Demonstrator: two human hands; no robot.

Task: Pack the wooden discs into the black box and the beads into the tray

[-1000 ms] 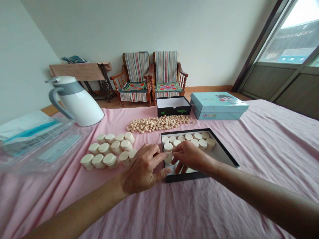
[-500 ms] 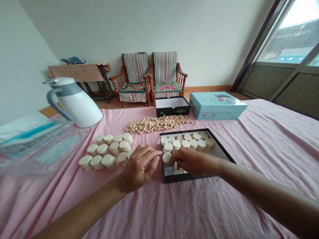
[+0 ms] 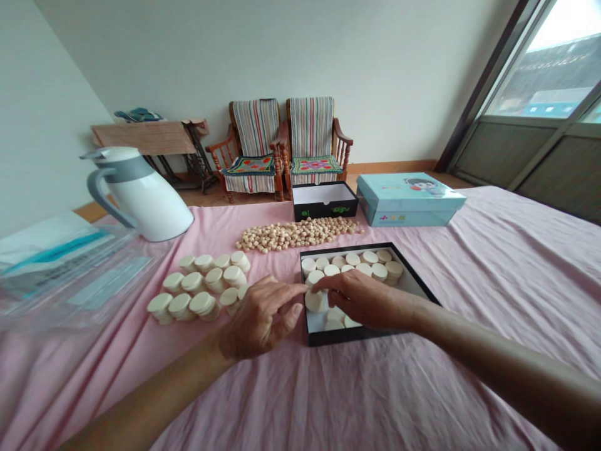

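Note:
A shallow black box [image 3: 422,287] lies on the pink cloth and holds rows of cream round discs [image 3: 361,266]. My right hand [image 3: 364,299] lies inside the box over several discs, fingers stretched flat and pointing left. My left hand [image 3: 260,316] rests at the box's left edge, its forefinger and thumb reaching toward one disc [image 3: 314,302] in the box; its other fingers are curled. Stacks of the same discs [image 3: 201,288] stand on the cloth just left of my left hand.
A heap of small tan wooden pieces [image 3: 298,233] lies behind the box. Further back are a small black box [image 3: 325,200] and a light blue box [image 3: 408,199]. A white jug [image 3: 141,194] and a clear plastic bag [image 3: 61,269] sit at the left.
My right hand let a stack down into the box and now lies flat over the discs. My left hand drew back slightly, then reached its forefinger to the box edge.

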